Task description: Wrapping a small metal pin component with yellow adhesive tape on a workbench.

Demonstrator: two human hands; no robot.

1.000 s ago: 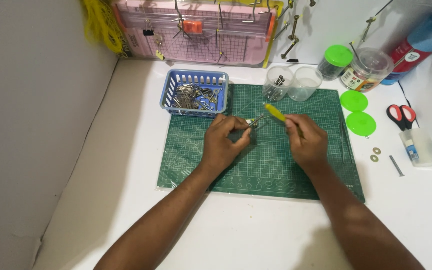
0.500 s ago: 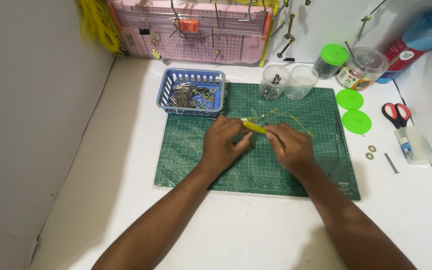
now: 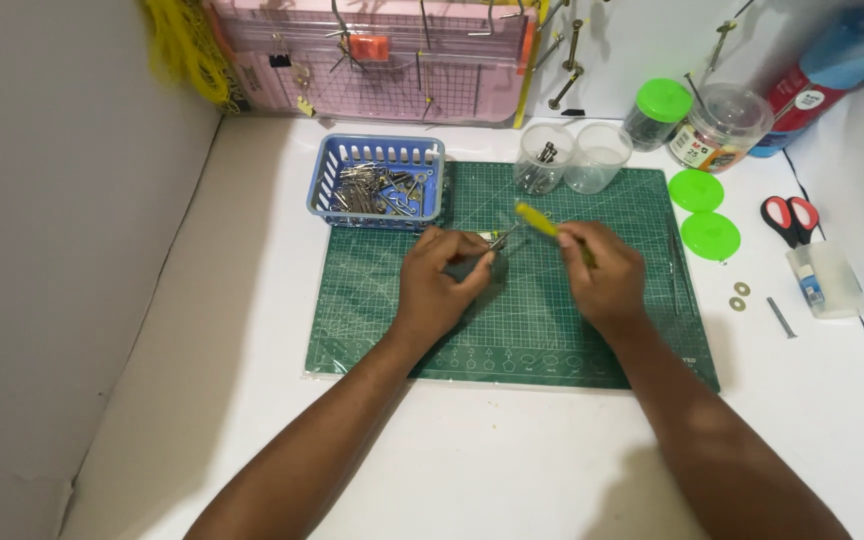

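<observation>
Gripping small metal piece, left hand; right hand clamped on yellow-handled screwdriver.

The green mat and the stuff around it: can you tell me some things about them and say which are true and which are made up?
1. The right hand holds a yellow-handled tool. True.
2. The blue basket is empty. False: it holds a pile of small metal parts.
3. The left hand rests on the green cutting mat, closed around a small metal piece. True.
4. The scissors lie on the mat between the hands. False: they lie off the mat, on the white table at the right.
5. Two green lids lie beside the mat's right edge. True.
</observation>
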